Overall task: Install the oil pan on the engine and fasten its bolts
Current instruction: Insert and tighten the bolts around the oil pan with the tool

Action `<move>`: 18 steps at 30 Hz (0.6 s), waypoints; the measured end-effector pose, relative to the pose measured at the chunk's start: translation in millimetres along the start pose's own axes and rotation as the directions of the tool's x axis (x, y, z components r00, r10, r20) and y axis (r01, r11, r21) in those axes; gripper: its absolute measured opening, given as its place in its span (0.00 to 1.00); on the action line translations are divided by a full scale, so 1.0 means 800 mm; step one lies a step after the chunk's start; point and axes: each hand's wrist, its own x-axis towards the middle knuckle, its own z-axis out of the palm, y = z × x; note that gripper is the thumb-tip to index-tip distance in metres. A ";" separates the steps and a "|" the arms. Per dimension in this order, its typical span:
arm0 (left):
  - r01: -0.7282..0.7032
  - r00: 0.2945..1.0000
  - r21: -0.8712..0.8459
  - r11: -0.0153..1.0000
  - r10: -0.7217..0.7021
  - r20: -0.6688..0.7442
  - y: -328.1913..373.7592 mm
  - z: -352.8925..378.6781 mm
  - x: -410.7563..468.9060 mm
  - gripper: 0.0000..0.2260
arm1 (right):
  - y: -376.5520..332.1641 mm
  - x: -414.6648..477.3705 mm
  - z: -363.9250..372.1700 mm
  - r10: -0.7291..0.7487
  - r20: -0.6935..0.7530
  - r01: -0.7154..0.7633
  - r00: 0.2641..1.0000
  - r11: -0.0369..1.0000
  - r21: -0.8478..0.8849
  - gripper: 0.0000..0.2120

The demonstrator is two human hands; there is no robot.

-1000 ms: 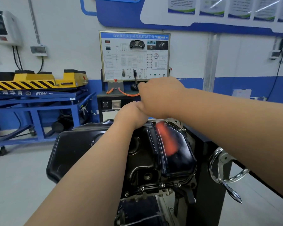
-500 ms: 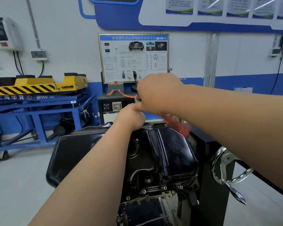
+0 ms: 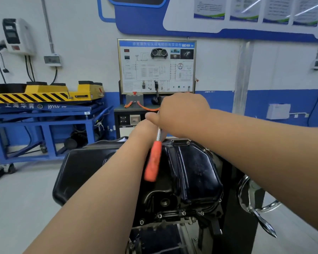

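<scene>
Swung round since half a second ago, the wrench now slants its orange handle across the oil pan's left half. Black and glossy, the oil pan carries bolts along its near edge. Over the pan's far edge the right grip curls round the wrench's metal end. The left grip lies just under it, and I cannot tell how its fingers lie. A chrome handwheel stands right of the pan and open floor lies left.

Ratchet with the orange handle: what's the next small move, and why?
Probably swing the ratchet through one tightening stroke: the right hand grips its metal end at the far rim of the oil pan, the left hand sits beneath, and its orange handle hangs free.
</scene>
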 end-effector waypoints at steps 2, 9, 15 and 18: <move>-0.112 0.994 -0.047 0.993 0.112 0.017 0.008 -0.003 -0.005 0.15 | -0.003 0.000 0.005 -0.042 -0.041 0.041 0.998 0.998 -0.045 0.21; -0.149 0.988 -0.043 0.988 0.146 -0.052 -0.001 -0.001 -0.011 0.06 | 0.030 0.012 -0.006 -0.556 -0.064 0.508 0.829 0.796 -0.330 0.08; -0.113 0.992 -0.033 0.993 0.111 -0.059 0.006 -0.003 -0.013 0.09 | 0.017 0.002 0.001 -0.146 -0.047 0.141 0.988 0.986 -0.092 0.21; -0.115 0.993 -0.092 0.989 0.114 -0.009 0.009 -0.002 -0.014 0.09 | 0.010 -0.001 -0.004 -0.097 0.006 0.097 0.995 0.991 -0.087 0.21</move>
